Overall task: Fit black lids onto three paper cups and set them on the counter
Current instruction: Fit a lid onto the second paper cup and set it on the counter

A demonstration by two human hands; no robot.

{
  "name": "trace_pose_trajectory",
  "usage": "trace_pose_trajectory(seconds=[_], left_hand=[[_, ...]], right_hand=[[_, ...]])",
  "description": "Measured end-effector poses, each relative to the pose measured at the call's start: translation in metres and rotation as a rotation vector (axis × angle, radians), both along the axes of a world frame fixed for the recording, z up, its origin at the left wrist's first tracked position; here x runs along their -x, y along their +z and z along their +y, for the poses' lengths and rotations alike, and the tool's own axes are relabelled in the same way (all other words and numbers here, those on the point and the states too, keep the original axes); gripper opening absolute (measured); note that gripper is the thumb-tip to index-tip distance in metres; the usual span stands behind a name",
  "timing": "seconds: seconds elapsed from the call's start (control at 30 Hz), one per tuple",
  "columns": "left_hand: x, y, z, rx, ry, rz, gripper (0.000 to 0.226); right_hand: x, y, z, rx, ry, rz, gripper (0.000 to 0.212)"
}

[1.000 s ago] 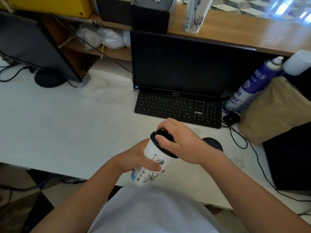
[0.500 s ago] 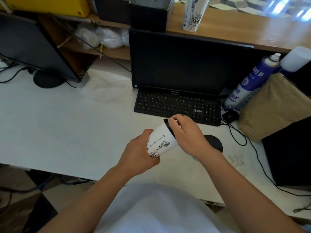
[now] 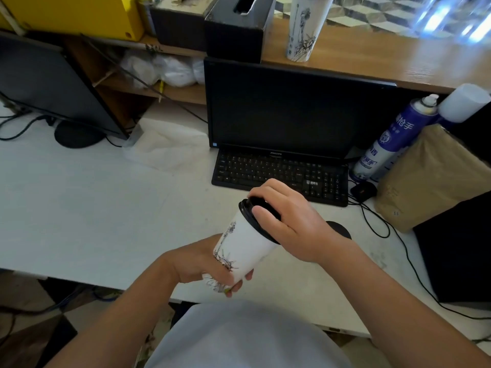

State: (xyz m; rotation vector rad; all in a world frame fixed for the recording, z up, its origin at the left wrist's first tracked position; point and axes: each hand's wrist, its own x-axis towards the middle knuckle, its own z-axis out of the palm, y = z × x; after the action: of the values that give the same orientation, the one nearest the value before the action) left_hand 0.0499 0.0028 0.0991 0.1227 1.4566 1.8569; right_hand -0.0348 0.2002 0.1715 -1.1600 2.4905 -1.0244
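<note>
One paper cup [image 3: 244, 243] is sitting tilted in both hands above the near edge of the white desk [image 3: 79, 208], with a black lid [image 3: 245, 212] on its rim. The left hand [image 3: 196, 261] is gripping the cup's base, while the right hand [image 3: 292, 224] is curling over the lid. Another cup [image 3: 305, 27] is standing upright on the far wooden counter [image 3: 372, 57], beyond the monitor [image 3: 292, 110].

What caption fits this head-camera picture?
Right hand presses a black lid onto a tilted paper cup gripped by the left hand.
</note>
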Motion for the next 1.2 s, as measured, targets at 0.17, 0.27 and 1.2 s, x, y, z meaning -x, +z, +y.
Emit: trace_pose_trajectory(seconds=[0.17, 0.27, 1.2], left_hand=[[0.005, 0.008, 0.001, 0.12, 0.042, 0.026, 0.052], [0.008, 0.009, 0.019, 0.627, 0.321, 0.233, 0.067], [0.01, 0.024, 0.012, 0.428, 0.202, 0.347, 0.065]], right_hand=[[0.003, -0.006, 0.0, 0.083, -0.007, 0.006, 0.043], [0.005, -0.015, -0.003, -0.075, -0.164, -0.094, 0.047], [0.0, 0.014, -0.001, -0.093, 0.009, 0.055, 0.045]])
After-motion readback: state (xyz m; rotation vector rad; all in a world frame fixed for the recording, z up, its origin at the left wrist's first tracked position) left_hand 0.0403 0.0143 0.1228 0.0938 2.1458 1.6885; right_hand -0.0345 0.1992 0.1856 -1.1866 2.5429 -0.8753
